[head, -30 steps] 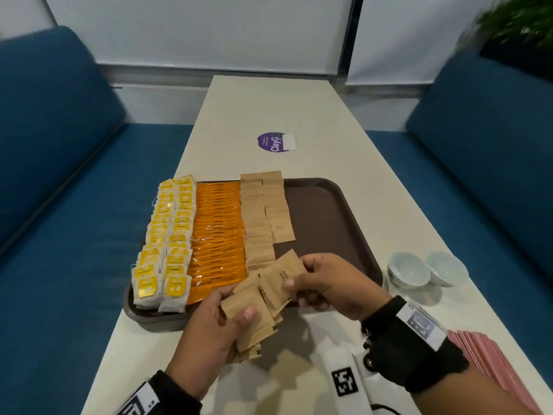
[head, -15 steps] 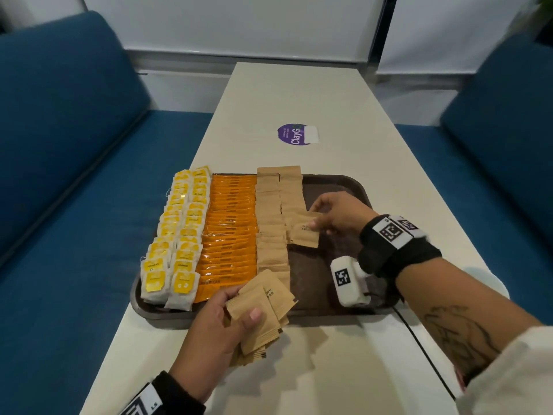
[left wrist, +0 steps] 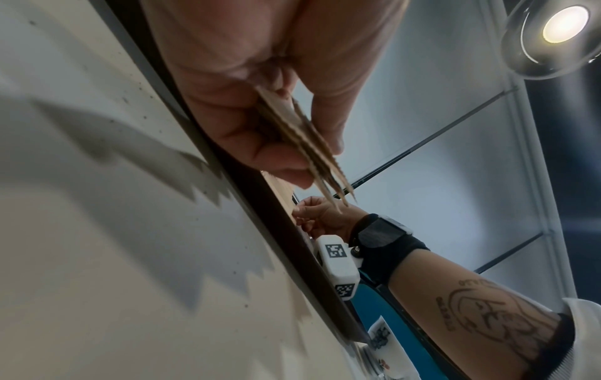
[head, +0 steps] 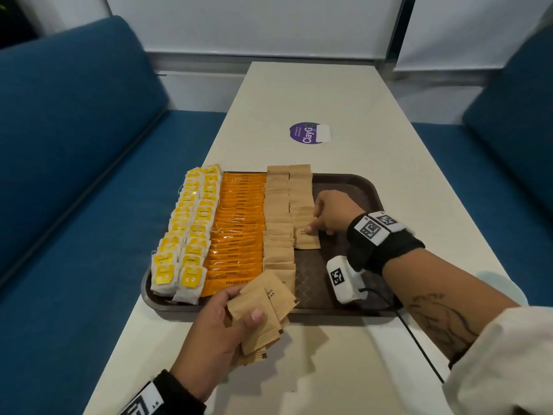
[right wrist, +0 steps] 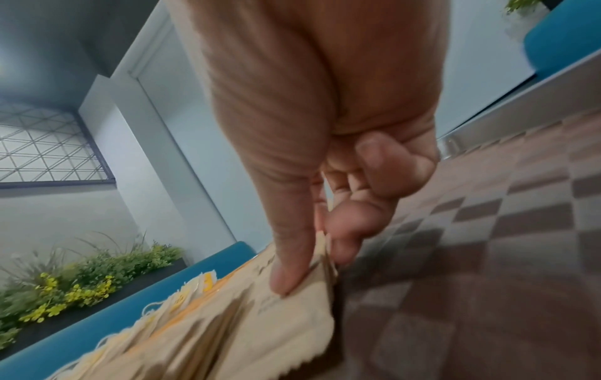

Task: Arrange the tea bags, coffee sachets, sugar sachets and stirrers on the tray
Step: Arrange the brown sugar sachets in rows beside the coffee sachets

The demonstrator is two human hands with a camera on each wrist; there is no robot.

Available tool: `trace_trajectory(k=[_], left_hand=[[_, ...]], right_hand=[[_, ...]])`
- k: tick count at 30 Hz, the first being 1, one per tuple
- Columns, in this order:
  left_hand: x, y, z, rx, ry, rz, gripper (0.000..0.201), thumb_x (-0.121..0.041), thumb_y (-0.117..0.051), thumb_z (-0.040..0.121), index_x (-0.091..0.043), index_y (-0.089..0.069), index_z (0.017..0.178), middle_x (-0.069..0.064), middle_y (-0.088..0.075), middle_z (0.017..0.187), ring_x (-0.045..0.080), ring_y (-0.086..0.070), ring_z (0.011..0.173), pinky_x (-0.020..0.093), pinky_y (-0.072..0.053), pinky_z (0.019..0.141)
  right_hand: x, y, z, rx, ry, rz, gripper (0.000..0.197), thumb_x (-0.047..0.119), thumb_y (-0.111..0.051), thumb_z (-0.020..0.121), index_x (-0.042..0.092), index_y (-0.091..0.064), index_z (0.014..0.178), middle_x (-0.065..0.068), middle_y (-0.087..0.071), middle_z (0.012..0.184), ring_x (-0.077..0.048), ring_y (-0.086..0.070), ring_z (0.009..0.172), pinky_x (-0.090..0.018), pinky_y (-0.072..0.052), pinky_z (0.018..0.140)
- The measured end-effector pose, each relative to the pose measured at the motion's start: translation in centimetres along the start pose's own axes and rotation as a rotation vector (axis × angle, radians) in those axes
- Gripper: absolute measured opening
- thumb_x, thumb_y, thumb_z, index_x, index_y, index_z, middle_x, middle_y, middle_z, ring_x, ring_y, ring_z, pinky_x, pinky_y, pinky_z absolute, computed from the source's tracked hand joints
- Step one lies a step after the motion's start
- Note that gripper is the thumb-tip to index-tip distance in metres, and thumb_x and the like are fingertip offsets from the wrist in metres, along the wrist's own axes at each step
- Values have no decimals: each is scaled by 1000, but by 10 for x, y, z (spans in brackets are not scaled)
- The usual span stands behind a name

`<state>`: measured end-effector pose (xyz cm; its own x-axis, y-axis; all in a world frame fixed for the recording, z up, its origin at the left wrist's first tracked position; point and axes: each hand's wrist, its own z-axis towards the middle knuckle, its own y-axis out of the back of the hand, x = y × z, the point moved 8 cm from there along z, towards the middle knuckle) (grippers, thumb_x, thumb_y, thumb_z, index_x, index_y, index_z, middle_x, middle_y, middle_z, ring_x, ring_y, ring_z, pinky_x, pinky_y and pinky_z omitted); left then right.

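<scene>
Left hand grips sugar sachet stack; right hand pinches sachet on tray.

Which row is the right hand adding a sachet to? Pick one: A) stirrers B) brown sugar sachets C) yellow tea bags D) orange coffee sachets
B: the right hand pinches a brown sugar sachet at the near end of the second brown row on the tray.

Tray: left part filled by tea bags, coffee sachets, sugar sachets in tight rows, no gaps between. Right part bare brown floor, open from the right rim. Right hand and its wrist camera occupy that lane. Left hand with sachet fan overhangs near rim.
</scene>
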<state>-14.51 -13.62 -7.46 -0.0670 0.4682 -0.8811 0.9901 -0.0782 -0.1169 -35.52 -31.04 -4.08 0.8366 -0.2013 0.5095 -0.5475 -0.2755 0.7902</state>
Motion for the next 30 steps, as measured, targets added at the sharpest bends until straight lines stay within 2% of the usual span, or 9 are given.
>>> trace_trajectory(k=[3,5,8,10,14,17,19,24,30], left_hand=[[-2,-2,-1,-2,-6,6,30,-7,-62,82,-24,-56,105,-3,-71,94,18,-71,74,33,-57,52],[-2,-4,-2,3,-11,11,31,-8,-63,81,-25,-56,106,-3,-70,97,18,-70,79,31,-55,51],[-2,-11,-3,23,-17,8,31,-7,-64,80,-24,-57,105,-2,-71,95,18,-70,79,30,-55,52],[-1,-15,-4,45,-28,11,33,-5,-65,79,-23,-58,106,1,-72,97,22,-70,83,35,-56,57],[1,-24,-9,109,-30,7,33,-3,-64,79,-22,-59,106,0,-74,94,22,-71,83,36,-56,56],[1,-28,-10,126,-33,4,35,-1,-63,80,-24,-59,106,0,-74,93,23,-71,83,35,-56,56],[2,-30,-11,130,-30,8,36,-2,-63,81,-27,-58,106,-2,-74,93,24,-71,82,40,-58,60],[0,-29,-12,118,-22,8,34,-5,-63,83,-29,-57,106,-3,-74,93,25,-71,82,41,-57,60],[-4,-28,-6,96,-13,-4,33,-4,-62,83,-27,-57,105,1,-71,100,26,-68,89,37,-55,58]], right_hand=[[14,14,-24,-108,88,15,31,24,-78,76,20,-46,77,7,-56,80,-10,-54,74,-20,-42,62],[31,15,-52,-75,174,71,27,29,-75,78,20,-50,78,9,-56,80,-8,-54,76,-17,-38,60],[46,-10,-99,205,218,167,28,36,-74,76,15,-62,89,1,-66,88,-12,-61,79,-22,-49,68],[43,-31,-126,378,189,210,27,30,-77,75,16,-64,94,-1,-69,91,-15,-64,80,-29,-54,74],[22,-48,-140,419,131,362,26,8,-78,75,13,-59,92,4,-63,61,-7,-56,50,-21,-48,50],[5,-52,-148,450,65,519,28,0,-72,78,5,-57,100,4,-62,54,-6,-53,44,-17,-38,40],[-3,-50,-153,438,66,573,27,-1,-70,80,2,-57,104,4,-63,56,-6,-53,45,-17,-35,41],[-26,-27,-145,221,-20,765,13,3,-66,84,12,-58,87,-4,-66,70,-7,-51,46,-18,-38,44],[-34,-9,-105,93,-139,734,18,10,-62,89,15,-53,104,-5,-70,83,-6,-50,46,-14,-35,38]])
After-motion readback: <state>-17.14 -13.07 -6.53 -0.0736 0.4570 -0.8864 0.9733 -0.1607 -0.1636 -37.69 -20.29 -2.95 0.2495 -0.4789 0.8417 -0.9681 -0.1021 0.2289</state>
